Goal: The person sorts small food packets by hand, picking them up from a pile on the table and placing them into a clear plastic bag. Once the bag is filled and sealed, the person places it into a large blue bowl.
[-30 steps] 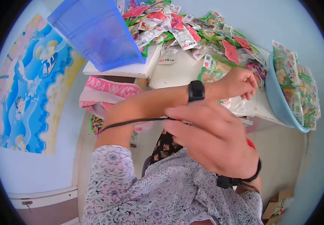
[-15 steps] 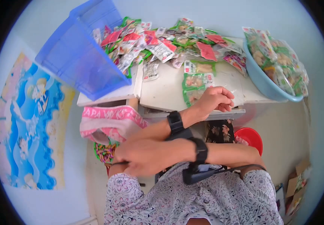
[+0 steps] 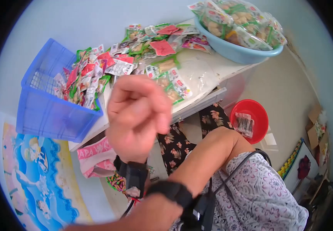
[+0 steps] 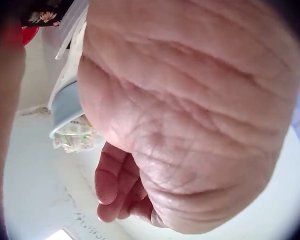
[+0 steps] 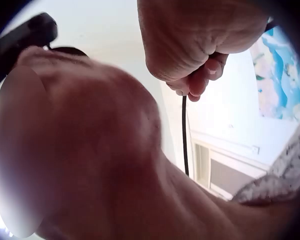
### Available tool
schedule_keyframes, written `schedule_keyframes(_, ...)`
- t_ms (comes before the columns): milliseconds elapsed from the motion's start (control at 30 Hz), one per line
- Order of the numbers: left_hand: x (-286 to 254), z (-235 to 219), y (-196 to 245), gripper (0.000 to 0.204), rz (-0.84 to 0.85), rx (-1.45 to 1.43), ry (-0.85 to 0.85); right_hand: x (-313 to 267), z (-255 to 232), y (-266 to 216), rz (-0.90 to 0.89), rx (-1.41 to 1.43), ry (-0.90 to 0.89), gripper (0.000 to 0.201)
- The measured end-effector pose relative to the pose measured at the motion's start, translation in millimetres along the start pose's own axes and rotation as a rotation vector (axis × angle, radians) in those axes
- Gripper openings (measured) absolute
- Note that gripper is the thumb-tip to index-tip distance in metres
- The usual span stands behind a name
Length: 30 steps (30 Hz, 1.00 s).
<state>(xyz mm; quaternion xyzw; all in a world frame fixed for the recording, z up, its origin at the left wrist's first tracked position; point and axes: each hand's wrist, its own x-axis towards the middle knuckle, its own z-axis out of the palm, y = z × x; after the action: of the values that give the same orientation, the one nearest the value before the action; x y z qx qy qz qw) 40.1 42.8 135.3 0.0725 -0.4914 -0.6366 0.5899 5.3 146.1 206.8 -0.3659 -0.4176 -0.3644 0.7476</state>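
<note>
My left hand (image 3: 139, 115) is raised in front of the table, palm side up, its fingers loosely curled around nothing. In the left wrist view the palm (image 4: 180, 100) fills most of the picture. A black wrist camera (image 3: 135, 179) is strapped below it. My right arm (image 3: 212, 154) crosses the body, its black band (image 3: 170, 192) overlapping the left arm near the bottom. In the right wrist view the right hand (image 5: 205, 30) has its fingers curled around a thin black cable (image 5: 185, 135), which hangs down from the fist.
Several small food packets (image 3: 162, 48) are heaped on the white table (image 3: 208, 86), spilling from a tipped blue basket (image 3: 51, 111). A light blue basin (image 3: 232, 52) holds larger bags. On the floor stands a red bucket (image 3: 260, 119). A pink towel (image 3: 97, 158) hangs at the left.
The head view has turned, so the table stuff sits further left. My left hand has come up closer to the head camera. My right hand has moved along the left arm toward the lower left.
</note>
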Motion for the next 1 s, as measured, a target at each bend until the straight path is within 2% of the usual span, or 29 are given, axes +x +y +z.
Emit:
schedule_keyframes(33,3,-3,0,0.023,0.023,-0.071,0.013,1,-15,-4,-0.061,-0.090,0.077,0.020)
schedule_keyframes(67,8,-16,-3,0.023,0.017,-0.047,0.023,-8,-42,5,-0.107,-0.330,0.140,0.023)
schedule_keyframes(100,12,-38,-11,0.023,0.009,-0.021,0.036,-27,-66,-35,0.196,-0.403,-0.003,0.022)
schedule_keyframes(133,11,-56,-22,0.023,0.002,0.005,0.053,-50,-93,-39,0.347,-0.503,-0.076,0.024)
schedule_keyframes(200,0,-77,-42,0.023,-0.055,0.335,0.112,-117,-123,-44,0.662,-0.239,-0.069,0.028)
schedule_keyframes(233,-4,-85,-50,0.023,-0.084,0.499,0.137,-143,-124,-57,0.742,-0.219,-0.064,0.028)
schedule_keyframes(300,-19,-84,-58,0.023,-0.171,0.519,0.063,-191,-119,-87,0.854,-0.158,0.000,0.029)
schedule_keyframes(333,-26,-71,-60,0.023,-0.232,0.508,0.045,-221,-123,-97,0.955,-0.109,0.159,0.029)
schedule_keyframes(400,-32,-36,-70,0.022,-0.319,0.526,-0.019,-284,-145,-99,0.914,-0.042,0.455,0.032)
schedule_keyframes(433,-33,-22,-80,0.021,-0.361,0.459,-0.100,-294,-150,-112,0.968,-0.092,0.525,0.032)
schedule_keyframes(500,-26,13,-91,0.023,-0.570,0.526,-0.373,-313,-163,-129,1.030,-0.173,0.595,0.034)
schedule_keyframes(567,-23,40,-128,0.027,-0.228,0.595,-0.720,-333,-170,-136,1.040,-0.215,0.625,0.035)
schedule_keyframes(633,-37,74,-161,0.035,-0.162,0.532,-0.700,-347,-178,-136,1.038,-0.230,0.640,0.036)
schedule_keyframes(667,-40,84,-173,0.041,-0.072,0.631,-0.741,-354,-181,-136,1.033,-0.234,0.647,0.037)
schedule_keyframes(767,-49,93,-221,0.048,0.017,0.840,-0.713,-371,-190,-137,1.019,-0.243,0.662,0.039)
schedule_keyframes(800,-56,93,-232,0.046,-0.024,0.841,-0.682,-376,-192,-137,1.017,-0.244,0.665,0.040)
schedule_keyframes(900,-68,89,-252,0.040,-0.313,0.805,-0.677,-388,-200,-136,1.013,-0.223,0.676,0.042)
schedule_keyframes(933,-62,91,-249,0.029,-0.382,0.686,-0.733,-390,-203,-135,0.996,-0.197,0.662,0.046)
schedule_keyframes(1000,-53,101,-248,0.023,-0.442,0.493,-0.759,-391,-205,-132,1.036,-0.205,0.667,0.046)
